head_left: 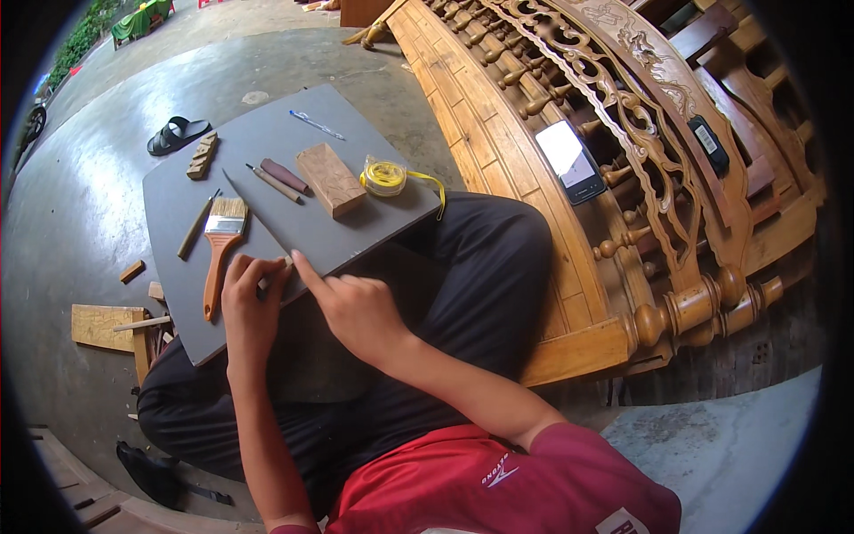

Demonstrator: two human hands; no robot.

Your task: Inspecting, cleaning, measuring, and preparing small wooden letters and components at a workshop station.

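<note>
My left hand is closed in a pinch at the front edge of the grey board. A small pale piece shows at its fingertips, too small to name. The index finger of my right hand reaches to that piece, its other fingers curled; what they hold, if anything, is hidden. A long thin dark strip tapers away from my fingertips across the board. A paintbrush with an orange-brown handle lies beside my left hand. Farther back are a wooden block and a yellow tape measure.
The board also bears a pen, slim wooden-handled tools, a dark stick-like tool and a notched wooden piece. A carved wooden bench with a phone stands at right. A sandal and wood offcuts lie left.
</note>
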